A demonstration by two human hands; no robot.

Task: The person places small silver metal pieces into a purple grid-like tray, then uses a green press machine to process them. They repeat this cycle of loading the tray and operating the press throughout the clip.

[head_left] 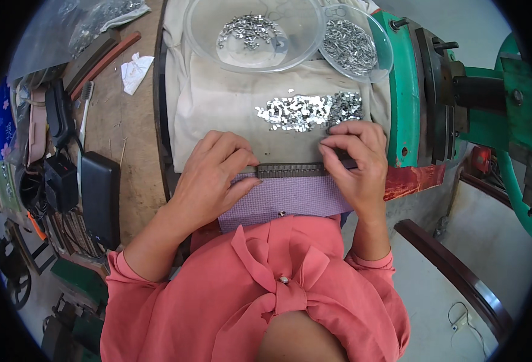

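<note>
A dark, narrow metal bar (290, 171) with a row of small slots lies crosswise in front of me, along the top edge of a purple woven mat (278, 194). My left hand (214, 175) is closed around the bar's left end, thumb below and fingers above. Over the right end, my right hand (359, 160) curls with thumb and index finger nearly together; whatever is between them is too small to make out. Just beyond its fingers, a loose pile of small shiny metal pieces (305, 112) spreads over a beige cloth (217, 108).
Two clear plastic bowls stand at the back: a large one (193, 42) and a smaller one (388, 57), both holding small metal parts. A green machine (404, 108) borders the right. On the wooden bench (142, 139) at left lie a toothbrush (84, 117) and a black power adapter (101, 196).
</note>
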